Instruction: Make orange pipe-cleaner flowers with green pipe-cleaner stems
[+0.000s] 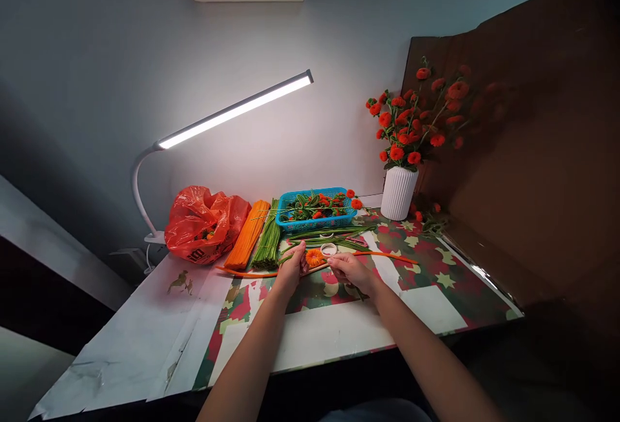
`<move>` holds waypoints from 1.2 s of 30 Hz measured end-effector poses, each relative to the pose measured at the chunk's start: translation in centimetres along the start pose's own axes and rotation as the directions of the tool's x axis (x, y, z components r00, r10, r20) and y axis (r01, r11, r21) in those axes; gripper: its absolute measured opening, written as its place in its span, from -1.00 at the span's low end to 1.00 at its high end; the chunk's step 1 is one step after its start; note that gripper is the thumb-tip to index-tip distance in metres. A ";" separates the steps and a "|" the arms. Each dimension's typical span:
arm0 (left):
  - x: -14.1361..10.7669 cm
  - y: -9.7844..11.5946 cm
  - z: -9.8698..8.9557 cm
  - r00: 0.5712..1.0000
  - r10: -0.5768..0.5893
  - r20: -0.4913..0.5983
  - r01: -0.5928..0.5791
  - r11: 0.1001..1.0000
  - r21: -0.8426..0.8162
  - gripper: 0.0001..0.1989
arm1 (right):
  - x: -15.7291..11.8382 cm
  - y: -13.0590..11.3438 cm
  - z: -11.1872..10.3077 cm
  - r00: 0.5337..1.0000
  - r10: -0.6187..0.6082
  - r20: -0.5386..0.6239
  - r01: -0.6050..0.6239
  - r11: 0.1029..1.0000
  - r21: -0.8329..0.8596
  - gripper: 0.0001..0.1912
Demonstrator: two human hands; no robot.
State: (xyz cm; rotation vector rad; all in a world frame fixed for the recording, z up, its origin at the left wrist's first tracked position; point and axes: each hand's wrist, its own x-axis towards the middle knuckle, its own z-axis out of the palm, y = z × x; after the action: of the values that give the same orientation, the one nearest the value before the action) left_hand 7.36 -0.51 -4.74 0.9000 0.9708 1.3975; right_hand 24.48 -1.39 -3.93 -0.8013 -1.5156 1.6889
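My left hand (292,267) is closed, thumb up, around the green stem of an orange pipe-cleaner flower (314,257), whose fluffy head shows between the hands. Fingers of my right hand (352,272) are pinched together just right of the flower, at the end of a thin pale strand; what exactly they grip is too small to make out. A white ring-shaped roll (329,249) lies right behind the fingertips. Loose orange pipe cleaners (387,255) stretch out on both sides of the hands. Several green stems (334,239) lie just beyond them.
Bundles of orange pipe cleaners (247,234) and green pipe cleaners (267,241) lie left of a blue basket (317,222) with flowers and leaves. A red plastic bag (206,225) and clip-on lamp (237,108) stand left; a white vase (400,194) of red-orange flowers stands right, by a brown cardboard panel (523,170).
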 end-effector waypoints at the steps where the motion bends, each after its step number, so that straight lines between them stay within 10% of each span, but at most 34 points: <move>1: 0.0 0.1 0.0 1.000 0.011 -0.022 -0.011 0.999 -0.033 -0.50 | 0.0 0.0 0.0 1.000 0.000 0.028 0.000 1.000 0.016 -0.56; 11: 0.3 1.3 -0.1 0.988 0.037 -0.152 -0.066 0.980 -0.189 -0.51 | 0.3 0.3 0.2 0.987 0.001 0.163 -0.004 1.000 0.017 -0.56; 36: -1.2 0.0 0.7 0.983 -0.034 0.182 0.023 0.998 0.062 -0.62 | 0.7 1.5 0.3 0.995 -0.096 -0.006 0.096 0.995 0.039 -0.53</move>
State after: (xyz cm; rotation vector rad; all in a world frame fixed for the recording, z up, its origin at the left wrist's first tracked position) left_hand 8.06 -1.69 -4.48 1.0359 0.8855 1.2430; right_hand 23.67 -1.10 -5.38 -0.7002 -1.4898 1.6405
